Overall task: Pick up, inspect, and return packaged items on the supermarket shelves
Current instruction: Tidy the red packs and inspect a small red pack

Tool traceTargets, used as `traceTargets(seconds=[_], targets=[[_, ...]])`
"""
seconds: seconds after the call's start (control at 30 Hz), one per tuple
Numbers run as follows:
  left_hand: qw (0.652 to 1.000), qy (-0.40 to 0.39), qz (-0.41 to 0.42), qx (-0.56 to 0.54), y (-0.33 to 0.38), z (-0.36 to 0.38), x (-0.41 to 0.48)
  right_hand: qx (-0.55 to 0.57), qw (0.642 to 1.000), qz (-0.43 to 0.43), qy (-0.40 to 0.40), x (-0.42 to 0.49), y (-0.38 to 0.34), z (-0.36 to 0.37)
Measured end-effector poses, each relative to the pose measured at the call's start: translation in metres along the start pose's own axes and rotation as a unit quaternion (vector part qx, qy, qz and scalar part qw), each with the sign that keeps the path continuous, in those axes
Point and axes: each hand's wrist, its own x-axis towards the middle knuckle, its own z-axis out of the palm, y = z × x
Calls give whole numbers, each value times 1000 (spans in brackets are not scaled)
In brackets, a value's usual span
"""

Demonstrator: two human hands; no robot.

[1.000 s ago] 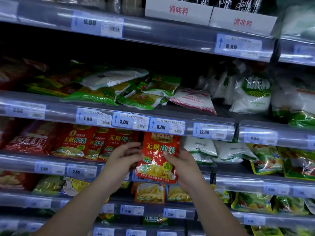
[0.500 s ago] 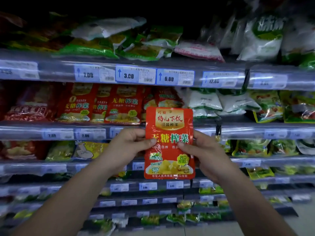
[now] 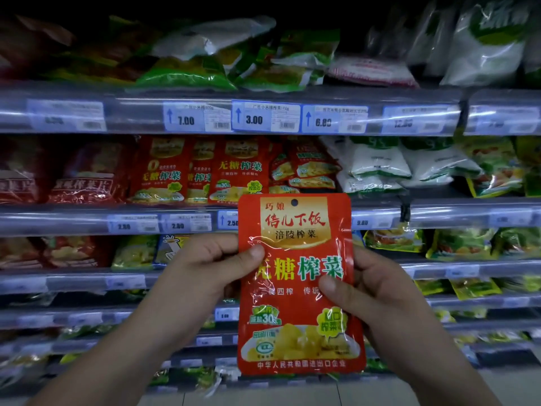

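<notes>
Red pickle packet (image 3: 298,284), upright and facing the camera, held in front of the shelves (image 3: 87,218), clear of them. Left hand (image 3: 213,268) grips its left edge; right hand (image 3: 366,291) grips its right edge.

Pouch (image 3: 298,288) between hands, before shelves (image 3: 205,118).

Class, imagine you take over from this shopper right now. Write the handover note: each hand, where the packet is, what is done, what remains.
Left hand: grips the red pickle packet at its left edge, thumb on the front.
Right hand: grips its right edge, thumb on the front.
Packet: off the shelf, upright, front facing the camera, in front of the shelves.
Matching red packets stand on the shelf above the hands, under the 3.00 price tag.
Done: pick-up; front in view.
Left: finish inspecting, then return it among the matching packets.
</notes>
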Motion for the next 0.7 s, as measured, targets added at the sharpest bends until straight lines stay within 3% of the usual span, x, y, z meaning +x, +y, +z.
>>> traceTargets(seconds=[0.1,0.27,0.43,0.6,0.7], targets=[[1000,19,9,14,2,-1,-1,-18,1000,-9,0,1,0,3],[990,93,92,48,9,5,4,-36,998,-1,-43,1,-1,0],[990,95,22,-106,16,20,15,6,998,1,-59,4,-11,-24],[987,109,20,-116,16,34,29,23,997,31,-60,12,-21,-45],[991,112,32,-63,11,41,37,18,999,44,-25,24,-21,-49]])
